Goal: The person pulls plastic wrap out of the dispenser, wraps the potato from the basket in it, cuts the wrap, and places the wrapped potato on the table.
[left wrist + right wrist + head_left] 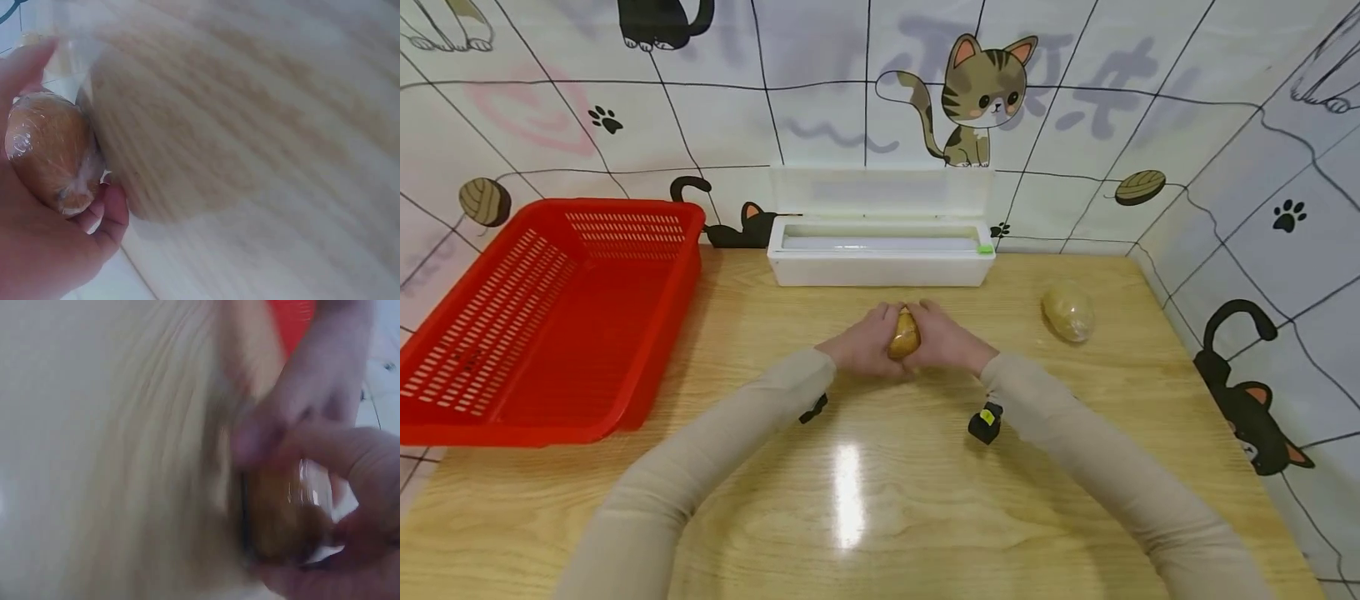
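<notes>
Over the middle of the table, both hands grip a brown-orange rounded item in clear plastic wrap point(905, 335). It looks like a fruit or vegetable; its exact kind is unclear. My left hand point(867, 343) holds it from the left, and my right hand point(949, 337) from the right. The left wrist view shows film bunched at one end of the wrapped item point(53, 150). Blur softens it in the right wrist view, where fingers of both hands surround it. A second, yellowish wrapped item point(1067, 311) lies on the table to the right.
An open white box point(880, 271) with a pale roll inside stands at the back against the cat-print wall covering. At the left sits a large red plastic basket point(658, 358). The wooden table point(925, 508) reaches the printed covering on the right.
</notes>
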`<state>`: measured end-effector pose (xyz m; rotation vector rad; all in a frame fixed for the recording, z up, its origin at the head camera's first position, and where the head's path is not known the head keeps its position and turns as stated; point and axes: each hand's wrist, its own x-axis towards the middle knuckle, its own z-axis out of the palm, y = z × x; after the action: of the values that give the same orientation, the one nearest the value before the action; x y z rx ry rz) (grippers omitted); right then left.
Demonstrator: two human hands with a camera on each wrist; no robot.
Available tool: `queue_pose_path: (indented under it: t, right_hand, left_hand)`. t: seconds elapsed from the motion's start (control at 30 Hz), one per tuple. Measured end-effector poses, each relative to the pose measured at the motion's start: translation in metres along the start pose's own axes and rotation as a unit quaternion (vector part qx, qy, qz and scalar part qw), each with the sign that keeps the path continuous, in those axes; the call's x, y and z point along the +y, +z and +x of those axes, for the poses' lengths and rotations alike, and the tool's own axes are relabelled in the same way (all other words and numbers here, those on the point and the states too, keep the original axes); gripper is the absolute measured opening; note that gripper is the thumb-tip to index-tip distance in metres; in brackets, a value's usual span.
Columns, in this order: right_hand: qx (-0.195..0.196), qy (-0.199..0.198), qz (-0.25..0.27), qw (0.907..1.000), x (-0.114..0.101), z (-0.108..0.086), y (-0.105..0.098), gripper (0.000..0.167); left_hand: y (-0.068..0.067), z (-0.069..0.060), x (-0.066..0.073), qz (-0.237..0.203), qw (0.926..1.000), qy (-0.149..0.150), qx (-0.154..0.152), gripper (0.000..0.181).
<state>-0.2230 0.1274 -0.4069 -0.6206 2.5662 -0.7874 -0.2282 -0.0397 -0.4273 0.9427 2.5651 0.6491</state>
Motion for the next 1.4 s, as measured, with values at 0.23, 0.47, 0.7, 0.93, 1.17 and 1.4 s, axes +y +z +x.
queue_pose_path:
  t: [0.23, 0.47, 0.7, 0.93, 1.17, 1.4]
  right_hand:
    - [0.002, 0.029, 0.130, 0.9910, 0.002, -0.001, 0.018, 0.103]
    - [0.034, -0.008, -0.002, 0.9994, 0.003, -0.007, 0.013, 0.087]
    - [0.037, 0.006, -0.164, 0.9858, -0.012, -0.002, 0.010, 0.066]
    - [0.019, 0.032, -0.182, 0.9825, -0.015, 0.007, 0.011, 0.059]
    - [0.021, 0.053, -0.212, 0.9756, -0.016, 0.002, 0.006, 0.084]
    - [0.049, 0.023, -0.151, 0.9870, -0.004, -0.010, -0.002, 0.095]
  left_hand:
    - [0.000, 0.003, -0.001, 0.007, 1.0000, 0.002, 0.001, 0.068]
    - [0.005, 0.002, -0.008, -0.043, 0.9987, 0.007, 0.025, 0.087]
    - [0.004, 0.000, -0.002, -0.032, 0.9991, -0.026, 0.009, 0.077]
    - [-0.004, 0.009, 0.008, 0.007, 0.9988, -0.024, -0.042, 0.066]
    - [-0.007, 0.012, -0.004, -0.110, 0.9931, 0.014, -0.038, 0.079]
    - [-0.023, 0.005, -0.015, -0.174, 0.9846, -0.004, -0.020, 0.102]
